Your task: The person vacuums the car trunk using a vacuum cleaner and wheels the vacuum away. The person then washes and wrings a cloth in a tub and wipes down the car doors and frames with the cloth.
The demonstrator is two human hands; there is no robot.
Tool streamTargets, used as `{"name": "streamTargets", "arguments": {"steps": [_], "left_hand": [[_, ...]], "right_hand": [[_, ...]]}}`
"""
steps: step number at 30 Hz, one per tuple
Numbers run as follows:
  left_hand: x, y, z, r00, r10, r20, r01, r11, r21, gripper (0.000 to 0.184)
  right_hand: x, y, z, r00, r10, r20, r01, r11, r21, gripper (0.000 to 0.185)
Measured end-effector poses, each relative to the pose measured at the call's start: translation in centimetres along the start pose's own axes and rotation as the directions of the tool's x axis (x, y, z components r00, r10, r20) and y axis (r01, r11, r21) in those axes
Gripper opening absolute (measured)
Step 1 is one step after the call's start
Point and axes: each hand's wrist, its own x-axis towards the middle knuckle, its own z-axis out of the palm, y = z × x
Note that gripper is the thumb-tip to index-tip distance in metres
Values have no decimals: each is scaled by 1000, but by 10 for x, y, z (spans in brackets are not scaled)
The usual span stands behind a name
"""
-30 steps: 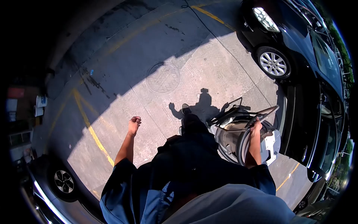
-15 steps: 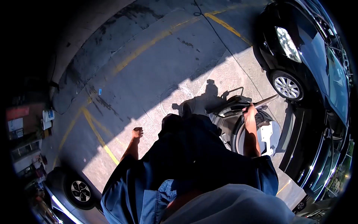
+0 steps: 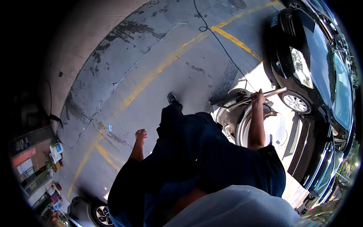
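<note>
My right hand (image 3: 258,97) is closed round a metal tube (image 3: 275,92) on top of what looks like a drum vacuum cleaner (image 3: 229,126). A thick ribbed hose (image 3: 239,128) curves over the machine, and its round body is partly covered by my forearm. Out to the other side, my left hand (image 3: 141,135) hangs over the pavement with its fingers curled in and nothing visible in it. One dark shoe (image 3: 171,97) shows ahead of my body.
A black car (image 3: 298,56) stands close on the right, its front wheel (image 3: 296,103) near the tube's end. A thin cable (image 3: 228,53) lies across the ground ahead. Yellow lines (image 3: 151,77) mark the pavement. Another car's wheel (image 3: 102,215) shows at lower left.
I have moved forward from the sunlit patch into the shade, and the vacuum cleaner has come along with my right hand. One shoe is now stretched out ahead. The left hand stays curled.
</note>
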Motion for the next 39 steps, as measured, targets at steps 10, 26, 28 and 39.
{"name": "streamTargets", "arguments": {"steps": [10,26,28,39], "left_hand": [[154,340,8,956,294,25,-295,953,70,20],[266,714,278,940,65,336,-212,880,424,27],[287,770,299,939,85,332,-235,864,445,26],[445,1011,489,891,-31,454,-234,824,516,21]], "right_hand": [[38,-14,212,994,-48,-93,51,998,32,21],[173,-71,444,919,16,-395,83,969,232,15],[186,-78,470,919,30,-393,82,960,266,15],[270,-109,626,903,70,-423,99,925,366,18]]}}
